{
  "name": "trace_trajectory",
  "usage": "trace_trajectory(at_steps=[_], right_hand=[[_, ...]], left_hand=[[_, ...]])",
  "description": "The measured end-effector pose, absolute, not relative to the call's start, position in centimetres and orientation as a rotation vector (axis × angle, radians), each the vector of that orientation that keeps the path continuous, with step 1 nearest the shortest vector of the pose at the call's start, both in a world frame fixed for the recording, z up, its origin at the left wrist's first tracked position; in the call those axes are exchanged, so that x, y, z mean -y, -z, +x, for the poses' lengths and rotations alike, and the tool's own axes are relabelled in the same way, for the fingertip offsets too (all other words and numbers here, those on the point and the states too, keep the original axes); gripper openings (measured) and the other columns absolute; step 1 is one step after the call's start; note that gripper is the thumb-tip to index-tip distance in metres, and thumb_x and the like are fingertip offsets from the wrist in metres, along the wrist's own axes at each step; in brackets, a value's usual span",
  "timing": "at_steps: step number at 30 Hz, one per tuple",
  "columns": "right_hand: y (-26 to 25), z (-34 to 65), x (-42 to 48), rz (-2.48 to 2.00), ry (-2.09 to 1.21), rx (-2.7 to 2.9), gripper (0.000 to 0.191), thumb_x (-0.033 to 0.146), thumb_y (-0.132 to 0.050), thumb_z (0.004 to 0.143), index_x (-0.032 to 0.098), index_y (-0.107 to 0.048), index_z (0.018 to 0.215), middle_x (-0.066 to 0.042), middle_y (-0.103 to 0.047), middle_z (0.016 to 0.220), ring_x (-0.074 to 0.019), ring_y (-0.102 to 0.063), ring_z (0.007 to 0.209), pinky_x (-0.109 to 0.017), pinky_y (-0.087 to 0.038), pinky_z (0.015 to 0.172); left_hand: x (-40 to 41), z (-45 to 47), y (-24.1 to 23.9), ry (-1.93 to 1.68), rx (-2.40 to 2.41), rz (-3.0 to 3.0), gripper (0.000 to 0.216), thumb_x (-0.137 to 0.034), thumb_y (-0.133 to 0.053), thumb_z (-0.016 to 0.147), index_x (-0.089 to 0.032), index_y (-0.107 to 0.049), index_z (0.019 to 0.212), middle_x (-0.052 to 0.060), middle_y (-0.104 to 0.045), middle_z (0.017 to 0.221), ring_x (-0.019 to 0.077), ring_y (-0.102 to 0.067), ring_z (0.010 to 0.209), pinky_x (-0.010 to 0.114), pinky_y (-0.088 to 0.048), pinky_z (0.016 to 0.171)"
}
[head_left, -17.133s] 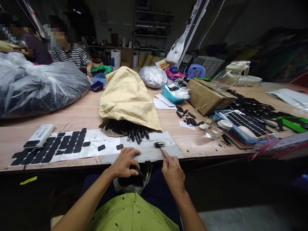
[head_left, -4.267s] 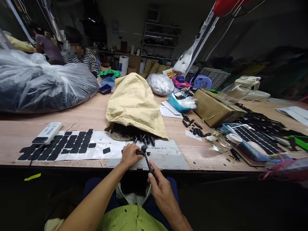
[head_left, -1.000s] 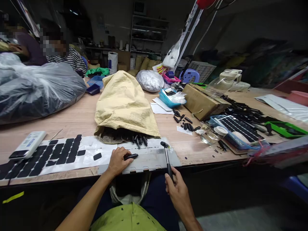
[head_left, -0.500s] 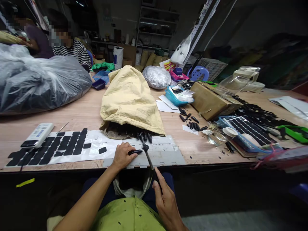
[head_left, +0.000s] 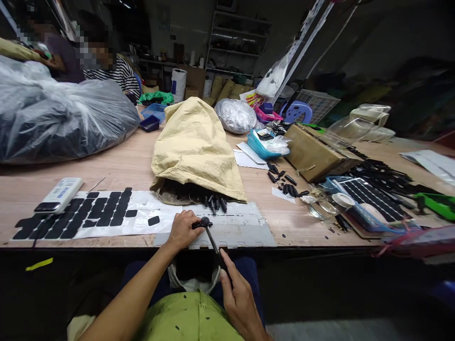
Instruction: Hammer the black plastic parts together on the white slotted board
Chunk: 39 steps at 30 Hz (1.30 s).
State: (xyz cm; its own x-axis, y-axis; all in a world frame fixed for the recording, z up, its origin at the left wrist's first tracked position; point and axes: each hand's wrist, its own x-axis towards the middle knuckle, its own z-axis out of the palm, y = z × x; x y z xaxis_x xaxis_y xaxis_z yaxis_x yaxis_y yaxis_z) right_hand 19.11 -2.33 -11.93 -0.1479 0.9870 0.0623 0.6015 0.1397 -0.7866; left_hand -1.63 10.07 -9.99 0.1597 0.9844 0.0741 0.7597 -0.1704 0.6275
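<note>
My left hand (head_left: 183,229) is closed round a small black tapered piece (head_left: 196,225), just above the grey sheet (head_left: 241,232) at the table's front edge. In my right hand (head_left: 237,291) is a tool with a dark handle, a slim metal shaft (head_left: 212,239) and a round black head. That head overlaps the black piece in view; whether they touch I cannot tell. Beyond my hands, several similar black pieces (head_left: 216,204) lie at the mouth of a yellow sack (head_left: 195,142). An open bag (head_left: 194,284) hangs at my lap, below the table edge.
To the left are a white device (head_left: 60,195), black stickers (head_left: 103,208) on white backing and a big plastic bag (head_left: 67,118). Loose black pieces (head_left: 284,180), a cardboard box (head_left: 320,151) and a clear blue tray (head_left: 369,203) lie right. Two people sit far left.
The tool in my right hand has moved left, and its head now overlaps the black piece in my left hand. The whole view has shifted slightly.
</note>
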Motion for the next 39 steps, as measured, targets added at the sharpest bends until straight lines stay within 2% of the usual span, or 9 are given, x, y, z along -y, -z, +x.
trace_trajectory(at_steps=[5,11,15,20,26,30,34,39], right_hand=[[12.1,19.4,2.2,-1.611,-0.856,1.744,0.051,0.038,-0.041,0.097,0.022,-0.046,0.145,-0.006,-0.057,0.14,-0.0184,-0.056,0.127,-0.03,-0.047,0.104],[11.5,21.8,0.5,-1.875,-0.682,1.486,0.061,0.05,-0.039,0.093,0.018,-0.047,0.145,-0.011,-0.06,0.135,-0.0247,-0.059,0.122,-0.039,-0.049,0.103],[12.1,23.3,-0.2,-2.039,-0.564,1.471,0.062,0.049,-0.034,0.093,0.018,-0.044,0.146,-0.012,-0.058,0.137,-0.0284,-0.058,0.123,-0.044,-0.049,0.1],[13.1,23.5,-0.2,-2.145,-0.432,1.61,0.057,0.043,-0.03,0.095,0.027,-0.041,0.148,-0.008,-0.059,0.136,-0.0279,-0.062,0.117,-0.04,-0.055,0.087],[13.9,22.9,-0.3,-2.118,-0.352,1.61,0.056,0.039,-0.031,0.096,0.023,-0.04,0.149,-0.01,-0.059,0.136,-0.0252,-0.066,0.11,-0.034,-0.056,0.081],[13.7,22.7,-0.4,-2.142,-0.34,1.609,0.057,0.038,-0.029,0.096,0.022,-0.039,0.149,-0.009,-0.058,0.138,-0.0257,-0.067,0.107,-0.034,-0.056,0.078],[13.6,22.6,-0.4,-2.148,-0.321,1.611,0.056,0.037,-0.028,0.096,0.022,-0.04,0.149,-0.009,-0.06,0.136,-0.0249,-0.068,0.103,-0.033,-0.056,0.074],[13.6,22.6,-0.3,-2.132,-0.252,1.634,0.055,0.037,-0.029,0.096,0.023,-0.041,0.148,-0.009,-0.062,0.134,-0.0238,-0.07,0.096,-0.031,-0.057,0.068]], left_hand=[[-10.1,-1.6,10.0,-0.673,-1.647,1.992,0.013,-0.031,-0.074,0.077,-0.027,-0.075,0.09,0.001,-0.065,0.086,0.0207,-0.055,0.091,0.035,-0.033,0.079],[-10.0,-1.6,9.5,-0.651,-1.644,1.99,0.013,-0.029,-0.072,0.076,-0.024,-0.073,0.088,0.001,-0.064,0.085,0.021,-0.055,0.092,0.035,-0.034,0.08],[-9.8,-1.6,9.2,-0.645,-1.625,1.994,0.012,-0.028,-0.071,0.075,-0.024,-0.072,0.087,0.001,-0.065,0.087,0.0207,-0.055,0.091,0.035,-0.034,0.08],[-9.7,-1.7,9.3,-0.644,-1.614,2.037,0.012,-0.03,-0.071,0.074,-0.024,-0.073,0.084,0.002,-0.064,0.085,0.0211,-0.054,0.089,0.036,-0.034,0.079],[-9.2,-2.0,8.5,-0.606,-1.513,2.04,0.011,-0.033,-0.075,0.07,-0.026,-0.075,0.079,0.002,-0.065,0.088,0.0212,-0.053,0.09,0.037,-0.035,0.084],[-7.1,-2.2,8.5,-0.537,-1.316,2.091,0.014,-0.034,-0.082,0.065,-0.031,-0.077,0.078,0.001,-0.063,0.107,0.0247,-0.05,0.105,0.043,-0.033,0.096],[-4.5,-1.8,9.9,-0.525,-1.329,2.212,0.021,-0.03,-0.085,0.062,-0.031,-0.076,0.081,0.001,-0.05,0.138,0.0333,-0.038,0.126,0.05,-0.028,0.105],[-3.1,-1.0,11.2,-0.531,-1.407,2.335,0.024,-0.026,-0.082,0.065,-0.027,-0.072,0.087,0.005,-0.043,0.147,0.0364,-0.035,0.13,0.057,-0.026,0.107]])
